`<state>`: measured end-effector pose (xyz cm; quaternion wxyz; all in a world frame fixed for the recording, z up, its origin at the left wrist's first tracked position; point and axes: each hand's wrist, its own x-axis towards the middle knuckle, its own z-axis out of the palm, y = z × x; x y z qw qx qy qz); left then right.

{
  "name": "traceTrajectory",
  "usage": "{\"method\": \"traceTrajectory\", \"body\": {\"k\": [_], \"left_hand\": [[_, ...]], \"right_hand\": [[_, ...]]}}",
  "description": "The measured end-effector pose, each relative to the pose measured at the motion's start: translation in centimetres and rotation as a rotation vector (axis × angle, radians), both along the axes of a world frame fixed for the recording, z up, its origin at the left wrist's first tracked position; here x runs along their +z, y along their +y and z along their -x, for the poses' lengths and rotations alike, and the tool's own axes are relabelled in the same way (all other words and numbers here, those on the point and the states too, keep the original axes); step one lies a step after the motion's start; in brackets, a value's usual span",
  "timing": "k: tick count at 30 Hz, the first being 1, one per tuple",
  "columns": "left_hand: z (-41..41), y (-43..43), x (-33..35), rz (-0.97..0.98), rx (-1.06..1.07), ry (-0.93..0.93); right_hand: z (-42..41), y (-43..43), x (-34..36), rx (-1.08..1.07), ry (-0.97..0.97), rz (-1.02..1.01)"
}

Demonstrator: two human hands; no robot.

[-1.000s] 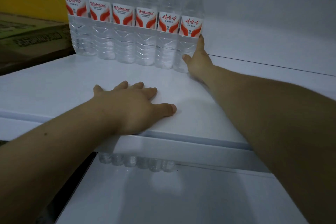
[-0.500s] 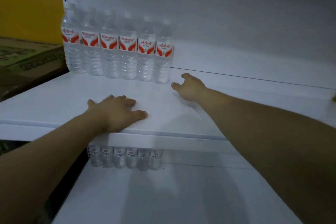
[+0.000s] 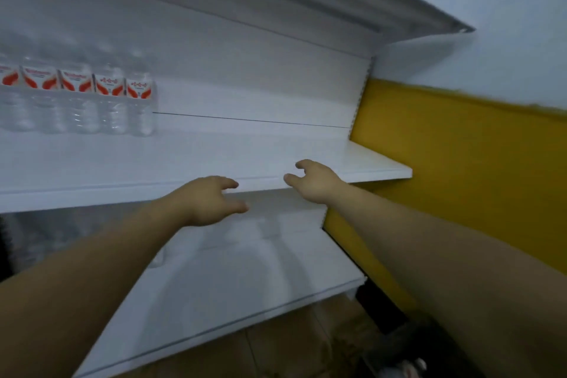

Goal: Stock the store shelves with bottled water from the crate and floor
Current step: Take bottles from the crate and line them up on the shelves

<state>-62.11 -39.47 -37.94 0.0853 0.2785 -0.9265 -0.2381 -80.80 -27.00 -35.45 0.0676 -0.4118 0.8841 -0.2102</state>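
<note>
While left hand [image 3: 211, 200] and right hand [image 3: 313, 182] hover relaxed, empty, shelved bottles [image 3: 80, 107], red-white labels [image 3: 109, 87] (writing blurred)

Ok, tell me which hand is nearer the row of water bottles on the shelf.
Left. The left hand hovers at the front edge of the shelf, right of the water bottles; the right hand is farther right along that edge. Neither touches them.

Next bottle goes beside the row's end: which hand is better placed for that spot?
Left, probably. The left hand hangs nearer the last bottle; the right hand sits farther right along the shelf. Both hold nothing.
</note>
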Motion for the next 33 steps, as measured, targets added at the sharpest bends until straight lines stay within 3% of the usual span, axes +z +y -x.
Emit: {"method": "traceTrajectory", "body": {"k": [8,18,28,33], "left_hand": [[6.8,16.4,-0.6,-0.047,-0.383,-0.02],[12.1,30.8,-5.8,-0.095,-0.738,-0.215],[15.9,32.7,-13.3,-0.188,-0.829,-0.419],[21.5,32.4,-19.1,-0.224,-0.778,-0.512]], "right_hand": [[0.7,19.2,-0.9,-0.291,-0.028,-0.15],[-1.2,37.4,-6.2,-0.622,-0.159,-0.266],[1.3,41.4,-14.4,-0.735,-0.374,-0.269],[5.8,40.6,-20.2,-0.825,-0.568,-0.157]]}}
